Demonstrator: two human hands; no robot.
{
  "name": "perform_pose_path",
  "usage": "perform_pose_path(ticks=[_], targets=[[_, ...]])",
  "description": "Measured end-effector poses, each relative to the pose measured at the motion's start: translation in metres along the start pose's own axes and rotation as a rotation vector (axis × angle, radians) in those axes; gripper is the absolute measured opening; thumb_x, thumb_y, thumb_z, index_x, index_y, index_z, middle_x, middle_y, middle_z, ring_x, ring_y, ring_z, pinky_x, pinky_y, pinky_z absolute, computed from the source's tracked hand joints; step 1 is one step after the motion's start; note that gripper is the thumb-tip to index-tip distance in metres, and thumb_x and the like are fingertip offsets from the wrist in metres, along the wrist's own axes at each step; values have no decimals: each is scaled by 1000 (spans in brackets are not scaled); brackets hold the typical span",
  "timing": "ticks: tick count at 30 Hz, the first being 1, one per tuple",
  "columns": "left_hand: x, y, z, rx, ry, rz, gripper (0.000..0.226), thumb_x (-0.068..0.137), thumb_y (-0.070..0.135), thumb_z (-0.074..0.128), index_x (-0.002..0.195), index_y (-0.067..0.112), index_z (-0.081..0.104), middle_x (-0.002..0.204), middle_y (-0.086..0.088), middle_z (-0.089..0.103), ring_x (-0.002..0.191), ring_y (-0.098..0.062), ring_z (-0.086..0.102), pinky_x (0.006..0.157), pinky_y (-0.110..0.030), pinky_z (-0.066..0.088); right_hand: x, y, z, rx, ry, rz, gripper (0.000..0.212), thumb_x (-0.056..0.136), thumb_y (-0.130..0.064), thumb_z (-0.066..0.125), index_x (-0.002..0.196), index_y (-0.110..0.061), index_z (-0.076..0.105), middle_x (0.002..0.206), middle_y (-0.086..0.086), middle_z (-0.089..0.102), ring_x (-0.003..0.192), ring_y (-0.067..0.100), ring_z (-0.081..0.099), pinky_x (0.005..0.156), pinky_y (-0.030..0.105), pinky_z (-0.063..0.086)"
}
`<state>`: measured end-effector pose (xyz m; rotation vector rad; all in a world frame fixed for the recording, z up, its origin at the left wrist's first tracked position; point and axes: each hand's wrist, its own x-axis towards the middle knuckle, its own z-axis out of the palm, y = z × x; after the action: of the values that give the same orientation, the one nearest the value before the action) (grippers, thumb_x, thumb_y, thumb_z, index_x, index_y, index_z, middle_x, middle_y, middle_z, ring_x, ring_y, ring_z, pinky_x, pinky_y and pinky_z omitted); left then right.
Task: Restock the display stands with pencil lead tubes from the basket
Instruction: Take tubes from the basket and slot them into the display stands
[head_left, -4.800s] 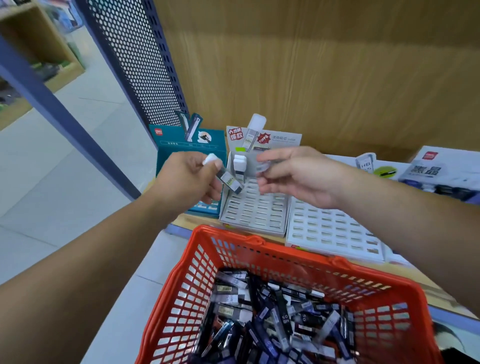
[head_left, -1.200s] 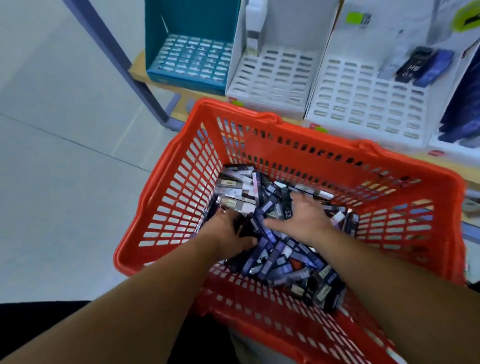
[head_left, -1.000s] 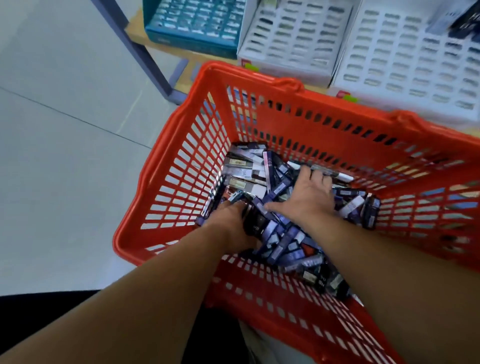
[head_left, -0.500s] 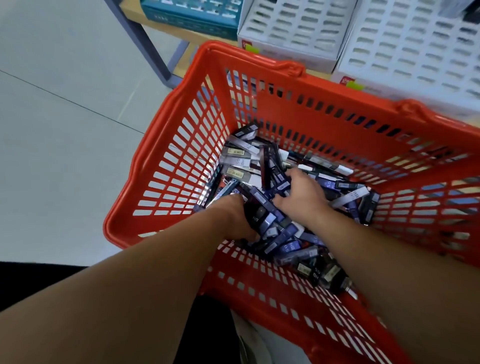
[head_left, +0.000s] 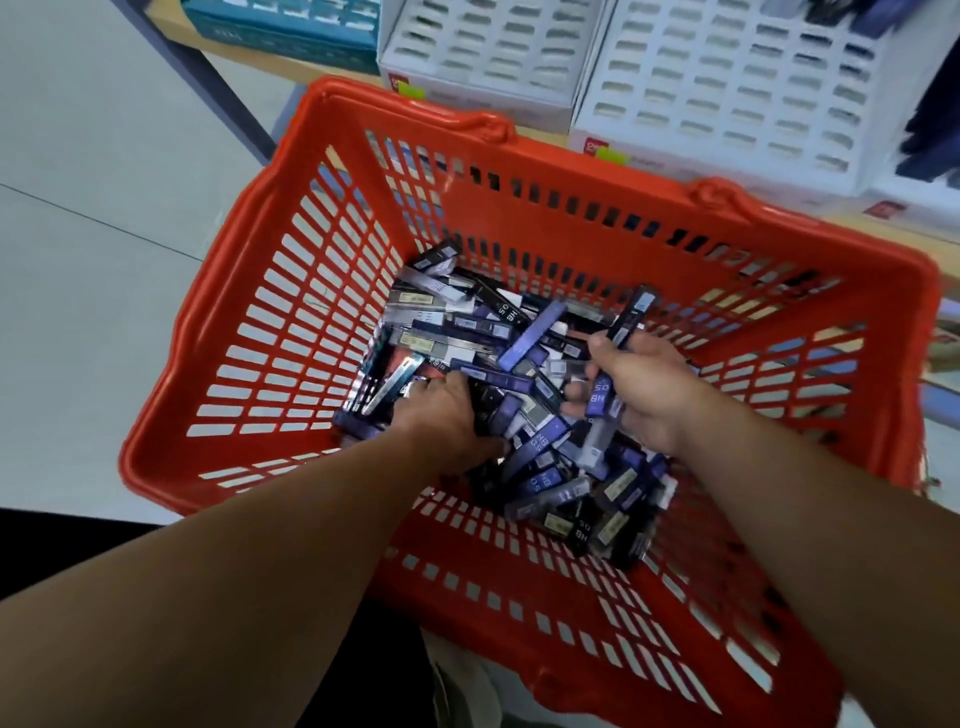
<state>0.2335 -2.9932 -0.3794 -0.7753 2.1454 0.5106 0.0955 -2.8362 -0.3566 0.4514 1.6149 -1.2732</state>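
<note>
Dark and purple pencil lead tubes (head_left: 467, 322) fill the red slotted plastic basket (head_left: 597, 174); the white slotted display stands (head_left: 727, 88) behind look nearly bare, so it's mostly undone. The right hand (head_left: 639, 395) clasps a few tubes in its fingers; the left hand (head_left: 441, 410) has its fingers buried, can't tell.

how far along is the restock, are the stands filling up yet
Early on. Done: only a few dark tubes, blurred, show at the top of the larger white stand. In hand: the right hand grips a few tubes and the left hand digs into the pile in the basket. Left: nearly every visible slot in it and the smaller white stand is empty, and the pile is large.
</note>
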Motion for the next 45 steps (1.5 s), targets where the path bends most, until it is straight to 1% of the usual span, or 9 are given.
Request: perform_pose_path(ticks=[3, 7, 12, 18, 25, 28, 36, 40, 45], targets=[[0, 6, 7, 59, 16, -1, 92, 85, 71, 65, 145, 12, 28, 144, -16, 41, 136, -35, 42, 115, -49, 39, 2, 0, 3, 29, 13, -6, 26, 106, -24, 58, 120, -4, 49, 87, 10, 49, 64, 24, 56, 63, 38, 59], [-5, 11, 10, -183, -23, 22, 77, 92, 50, 71, 144, 12, 27, 143, -16, 36, 131, -33, 49, 112, -45, 44, 7, -1, 6, -46, 31, -57, 25, 103, -31, 64, 110, -13, 47, 79, 6, 44, 50, 16, 38, 46, 28, 39], [-3, 19, 9, -283, -21, 38, 57, 96, 26, 69, 139, 13, 33, 132, -15, 56, 119, -31, 59, 104, -42, 51, 8, 3, 4, -181, 16, 11, 51, 93, -51, 72, 126, -23, 46, 69, 0, 46, 46, 15, 37, 45, 27, 34], [-13, 16, -11, -483, -38, 37, 22, 92, 24, 71, 109, 15, 59, 96, -5, 70, 78, -15, 66, 59, -24, 52, -15, -4, 0, -314, -30, 14, 52, 90, -67, 64, 101, -21, 43, 65, 0, 37, 45, 17, 32, 46, 25, 31], [-63, 9, -77, -761, 4, 83, 23, 91, 15, 73, 109, 8, 61, 84, -16, 77, 62, -27, 73, 57, -42, 62, -75, -41, 10, -512, -129, -120, 23, 105, -30, 53, 100, -9, 60, 67, 3, 46, 47, 16, 36, 47, 26, 32], [-95, 11, -110, -831, 57, 178, 18, 89, 5, 69, 107, 5, 64, 84, -15, 75, 62, -21, 71, 63, -39, 61, -113, -71, 17, -550, -169, -198, 19, 103, -27, 60, 116, -15, 52, 64, 3, 51, 45, 15, 37, 43, 25, 32], [-180, 31, -208, -919, 283, 364, 20, 83, 18, 81, 93, 6, 68, 81, -14, 72, 75, -29, 68, 75, -44, 60, -233, -166, 26, -804, -183, -340, 22, 99, -29, 69, 87, -13, 61, 59, 1, 53, 43, 13, 41, 42, 21, 30], [-212, 49, -246, -1062, 339, 417, 23, 79, 21, 86, 84, 10, 67, 75, -23, 72, 64, -35, 70, 68, -40, 60, -281, -197, 15, -883, -114, -410, 38, 95, -46, 71, 96, -9, 63, 64, 3, 49, 46, 15, 37, 45, 25, 31], [-228, 76, -271, -1135, 250, 489, 15, 90, 26, 81, 94, 14, 73, 68, -8, 62, 47, -12, 56, 46, -23, 45, -292, -214, 1, -852, -171, -410, 27, 94, -34, 75, 96, -10, 62, 62, 5, 56, 44, 16, 35, 46, 24, 28]])
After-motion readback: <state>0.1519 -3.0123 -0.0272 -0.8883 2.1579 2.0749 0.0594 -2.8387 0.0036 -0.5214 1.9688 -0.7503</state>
